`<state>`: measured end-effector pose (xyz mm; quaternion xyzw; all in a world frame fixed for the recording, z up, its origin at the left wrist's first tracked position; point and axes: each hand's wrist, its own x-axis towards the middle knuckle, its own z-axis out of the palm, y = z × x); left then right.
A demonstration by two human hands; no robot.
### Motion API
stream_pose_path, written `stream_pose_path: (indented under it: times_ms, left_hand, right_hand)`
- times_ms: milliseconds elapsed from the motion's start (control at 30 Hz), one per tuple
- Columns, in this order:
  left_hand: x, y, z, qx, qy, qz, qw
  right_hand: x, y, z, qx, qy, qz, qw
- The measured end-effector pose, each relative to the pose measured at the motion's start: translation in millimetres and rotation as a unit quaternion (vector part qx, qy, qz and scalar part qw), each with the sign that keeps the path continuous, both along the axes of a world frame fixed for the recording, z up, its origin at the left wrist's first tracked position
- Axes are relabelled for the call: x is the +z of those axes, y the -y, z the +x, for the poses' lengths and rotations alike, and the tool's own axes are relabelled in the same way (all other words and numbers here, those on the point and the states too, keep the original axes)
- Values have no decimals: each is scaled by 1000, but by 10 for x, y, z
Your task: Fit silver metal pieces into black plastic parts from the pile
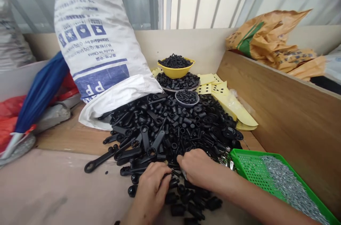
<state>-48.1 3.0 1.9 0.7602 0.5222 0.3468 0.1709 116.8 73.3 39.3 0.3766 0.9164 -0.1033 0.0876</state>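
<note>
Left hand [153, 186]: placed at bottom centre; a thin black rod [176, 173] is pinched at the fingertips, its end pointed toward the right hand.
Right hand [195, 168]: held just right of the left, fingers curled in at the heap's front edge — whether anything is gripped cannot be told, the inner side being hidden.
Rod: located between the two hands, low centre.
Heap [170, 118]: black handles, sleeves and rings, spread across the centre.
Sack [98, 37]: leaned at upper left, its open mouth laid over the heap's left side.
Yellow bowl [176, 72]: filled with black pieces, upper centre; a small bowl [187, 105] is seen lower, at the heap's back.
Cards [223, 99]: yellow, stacked right of the bowls.
Tray [253, 171]: green, lower right — silvery metal pieces [290, 186] are held in it.
Umbrella [39, 93]: blue, folded, at left.
</note>
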Motion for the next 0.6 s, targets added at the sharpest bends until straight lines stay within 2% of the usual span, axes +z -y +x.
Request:
stream_pose_path:
  times_ms: [200,367,433,533,567,600]
  left_hand:
    - [49,-136,92,0,-49,4,999]
    - [161,-303,233,27,-71,-41,996]
    - [197,-367,292,35,-60,-58,996]
    - [220,-439,355,31,-24,-71,997]
    - [221,-454,365,32,-15,-73,997]
    - [220,-463,370,34,-8,-75,997]
  right_hand:
    - [-39,-177,221,-76,-134,-65,986]
    - [-98,-243,264,-118,-256,-175,943]
    - [-105,-239,256,-139,-300,-230,915]
    - [-90,-224,270,-174,-402,-328,837]
    - [-79,-220,286,-171,-426,-331,825]
    - [-65,-217,307,-160,-436,-308,830]
